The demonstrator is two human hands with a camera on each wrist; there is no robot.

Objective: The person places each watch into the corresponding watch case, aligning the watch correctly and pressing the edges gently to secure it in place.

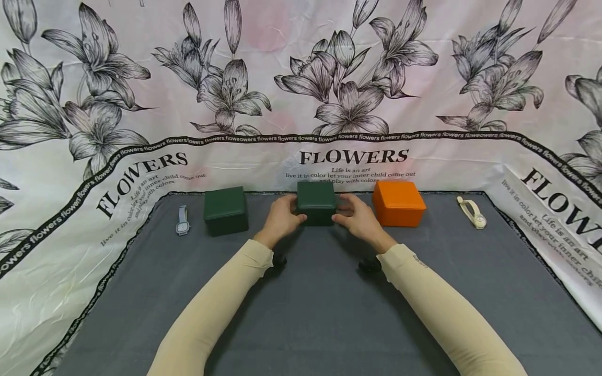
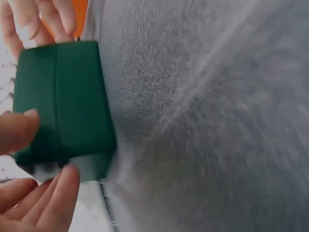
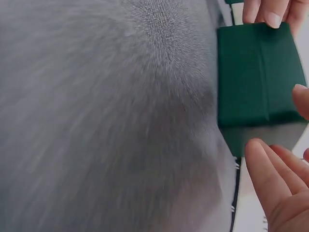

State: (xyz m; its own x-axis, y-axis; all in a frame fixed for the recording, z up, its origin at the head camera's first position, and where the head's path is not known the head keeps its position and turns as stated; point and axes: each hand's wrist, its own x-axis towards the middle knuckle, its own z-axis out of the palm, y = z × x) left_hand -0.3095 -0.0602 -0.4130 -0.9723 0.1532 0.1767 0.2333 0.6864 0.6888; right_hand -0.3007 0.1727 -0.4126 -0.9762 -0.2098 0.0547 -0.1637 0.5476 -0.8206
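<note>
We are counting two watches, three boxes and two hands, running from left to right across one grey surface (image 1: 320,313). First, one pale blue watch (image 1: 182,227) is lying at the far left. Beside it, one left green box (image 1: 226,213) is standing, its lid down. Next, our left hand (image 1: 281,216) is reaching to the left side of the middle green box (image 1: 316,204), thumb lying over its near face, fingers loosely extended along its side. That box, the second of two green ones, is sitting between our two hands, near the surface's far edge, closed. Our right hand (image 1: 357,216) is flanking its other side, likewise spread, fingers nearly straight; neither hand is clenching. Further right, one orange box (image 1: 398,204) is standing just past our right hand. Last, one cream watch (image 1: 472,213) is lying at the far right, near the patterned cloth (image 1: 263,104).
</note>
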